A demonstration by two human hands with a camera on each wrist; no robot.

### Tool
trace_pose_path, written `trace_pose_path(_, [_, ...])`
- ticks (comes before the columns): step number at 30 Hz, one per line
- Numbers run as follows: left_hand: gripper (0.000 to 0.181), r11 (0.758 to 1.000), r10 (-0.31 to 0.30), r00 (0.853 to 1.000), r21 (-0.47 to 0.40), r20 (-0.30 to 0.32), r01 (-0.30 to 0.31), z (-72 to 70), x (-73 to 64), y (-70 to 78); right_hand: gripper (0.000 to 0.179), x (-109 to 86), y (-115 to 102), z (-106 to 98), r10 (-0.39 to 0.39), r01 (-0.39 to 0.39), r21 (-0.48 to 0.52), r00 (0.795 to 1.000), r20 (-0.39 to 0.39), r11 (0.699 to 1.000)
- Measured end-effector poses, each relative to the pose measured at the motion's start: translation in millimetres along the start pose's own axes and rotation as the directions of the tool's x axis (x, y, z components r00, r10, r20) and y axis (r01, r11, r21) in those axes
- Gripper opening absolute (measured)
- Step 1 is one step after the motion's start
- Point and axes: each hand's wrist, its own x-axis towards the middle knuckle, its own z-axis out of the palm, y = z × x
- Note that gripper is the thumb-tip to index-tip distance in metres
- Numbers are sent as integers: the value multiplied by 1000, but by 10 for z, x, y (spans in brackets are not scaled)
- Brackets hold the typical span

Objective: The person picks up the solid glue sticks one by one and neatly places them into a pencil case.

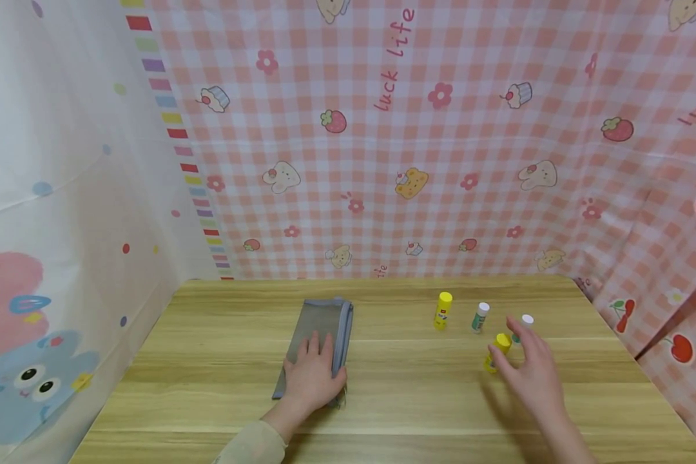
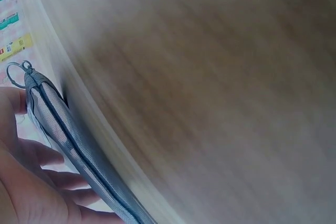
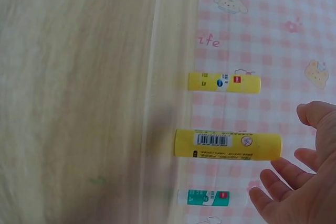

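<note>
Grey zip pouch (image 1: 313, 322): lying on the table (image 1: 406, 412), a wood-grain top. Left hand (image 1: 313, 377): resting on the pouch, fingers extended. Right of the pouch, upright: far yellow glue stick (image 1: 443, 312), near yellow glue stick (image 1: 502, 341), two white-capped green sticks (image 1: 480, 319) (image 1: 527, 319). Right hand (image 1: 535, 377): also right of the pouch, thumb and fingers wide about the near yellow glue stick; contact cannot be told. Pink gingham cloth (image 1: 383, 145), strawberry and cupcake prints: beyond the pouch. White dotted cloth (image 1: 87, 193): left of the pouch.

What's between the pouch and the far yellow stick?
Only bare table lies between the pouch and the far yellow stick; the head view shows that whole stretch.
</note>
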Motion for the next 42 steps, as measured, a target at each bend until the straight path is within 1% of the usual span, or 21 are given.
trace_pose_path(5, [70,1000,11,1000,-5,12,-11,-10,-7,9,62,7,61,9,30,-30,10,999,27,999])
trace_pose_path(12, [71,1000,31,999,-4,19,-31,-37,-18,16,62,0,109,13,87,-90,27,992,95,996])
trace_pose_path(18, [72,998,58,998,-2,23,-58,-27,-9,5,61,-5,122,6,144,-153,53,977,155,987])
trace_pose_path(24, [69,995,101,994,3,36,-101,-18,-16,6,58,-11,147,15,181,-194,44,962,202,980])
trace_pose_path(28, [64,992,127,991,5,41,-127,-22,-28,6,56,-13,164,32,197,-208,32,956,218,978])
trace_pose_path(31, [59,991,136,990,4,45,-136,-21,-32,9,54,-15,174,47,201,-212,27,955,219,977])
trace_pose_path(36, [53,989,146,988,22,42,-147,-5,-31,16,54,-20,186,63,202,-215,35,954,220,976])
trace_pose_path(42, [52,989,145,989,28,36,-146,25,-20,9,52,-19,203,72,209,-224,37,950,233,974])
